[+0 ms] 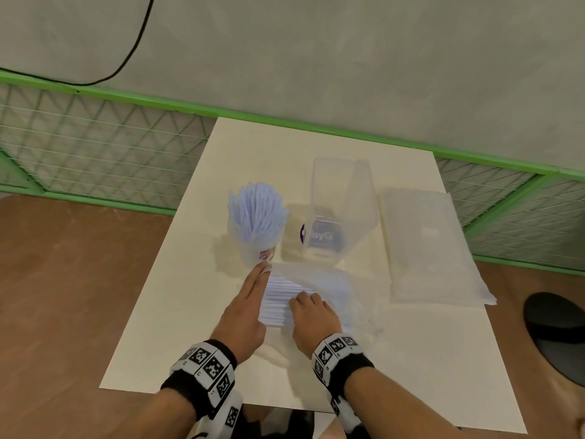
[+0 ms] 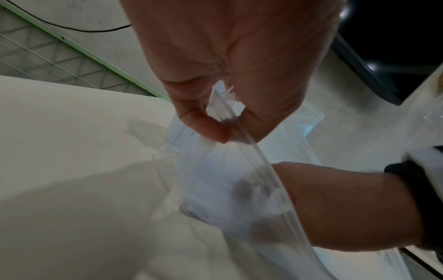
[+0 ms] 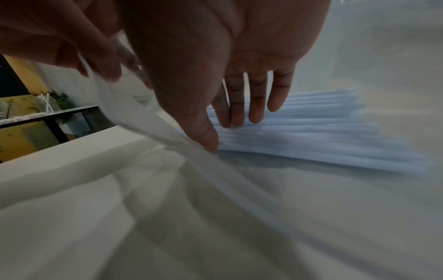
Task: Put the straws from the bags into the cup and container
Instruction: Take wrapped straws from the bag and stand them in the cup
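Note:
A clear zip bag [image 1: 329, 280] of pale blue straws [image 1: 278, 296] lies flat on the white table [image 1: 164, 327], just in front of the cup and container. My left hand [image 1: 253, 289] pinches the bag's zip rim [image 2: 242, 136] between thumb and finger and holds the mouth lifted. Inside the bag, my right hand [image 1: 311, 312] has its straight fingers [image 3: 254, 98] lying on the straws [image 3: 323, 136]; its thumb sits at the rim. The clear cup [image 1: 253, 248] stands packed with upright straws [image 1: 258, 207]. To its right stands the tall clear container [image 1: 342, 198], which looks empty.
A second bag of straws [image 1: 424, 242] lies flat along the table's right side. A green mesh fence [image 1: 95, 147] runs behind the table. A black rounded object [image 1: 557, 331] sits off the right edge. Bare tabletop shows to the left and front.

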`<state>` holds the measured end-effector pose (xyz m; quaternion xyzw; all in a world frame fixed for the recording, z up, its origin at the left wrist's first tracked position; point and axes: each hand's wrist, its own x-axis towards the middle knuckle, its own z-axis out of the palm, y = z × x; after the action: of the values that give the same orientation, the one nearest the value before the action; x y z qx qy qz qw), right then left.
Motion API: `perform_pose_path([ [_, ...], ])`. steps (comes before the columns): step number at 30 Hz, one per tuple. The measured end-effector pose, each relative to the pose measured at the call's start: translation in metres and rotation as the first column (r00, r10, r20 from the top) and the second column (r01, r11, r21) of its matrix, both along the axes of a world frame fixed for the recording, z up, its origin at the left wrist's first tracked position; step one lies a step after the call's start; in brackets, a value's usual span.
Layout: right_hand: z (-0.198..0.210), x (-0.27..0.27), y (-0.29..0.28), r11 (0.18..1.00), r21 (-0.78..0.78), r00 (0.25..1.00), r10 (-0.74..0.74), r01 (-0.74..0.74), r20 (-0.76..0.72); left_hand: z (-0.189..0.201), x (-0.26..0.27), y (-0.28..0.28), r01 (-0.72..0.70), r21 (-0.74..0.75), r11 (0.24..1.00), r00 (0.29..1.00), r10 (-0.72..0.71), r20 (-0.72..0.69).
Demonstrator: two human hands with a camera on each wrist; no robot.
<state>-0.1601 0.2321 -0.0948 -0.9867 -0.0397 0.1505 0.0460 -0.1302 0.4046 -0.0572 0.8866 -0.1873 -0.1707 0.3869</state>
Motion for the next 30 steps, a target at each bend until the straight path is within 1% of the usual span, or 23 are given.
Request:
perform_pose_path([
  [3,0.001,0.005,0.000,1.000,0.001,1.000,0.014,-0.014,-0.013,-0.002,0.001,0.002,-0.012,-0.006,1.000,1.000,0.012,-0.006],
  [7,0.000,0.011,0.001,0.998,-0.044,0.997,0.047,-0.050,-0.068,-0.001,0.001,0.002,-0.028,-0.018,0.999,0.999,0.028,-0.020],
  [14,-0.006,0.015,0.003,0.998,-0.056,0.988,0.031,-0.040,-0.152,-0.003,0.001,0.004,-0.044,-0.008,0.999,0.998,0.043,-0.041],
  [24,-0.005,0.014,-0.001,0.993,-0.093,0.990,0.062,-0.074,-0.126,0.000,0.005,0.003,-0.049,-0.003,0.999,0.998,0.049,-0.034],
  [27,-0.006,0.009,-0.001,0.996,-0.073,0.993,0.039,-0.047,-0.112,0.001,0.005,0.003,-0.041,-0.020,0.999,0.999,0.040,-0.034],
  [30,-0.004,0.004,0.001,0.998,-0.069,0.999,0.004,-0.008,-0.052,0.002,0.005,0.002,-0.039,-0.030,0.999,0.999,0.038,-0.031],
])
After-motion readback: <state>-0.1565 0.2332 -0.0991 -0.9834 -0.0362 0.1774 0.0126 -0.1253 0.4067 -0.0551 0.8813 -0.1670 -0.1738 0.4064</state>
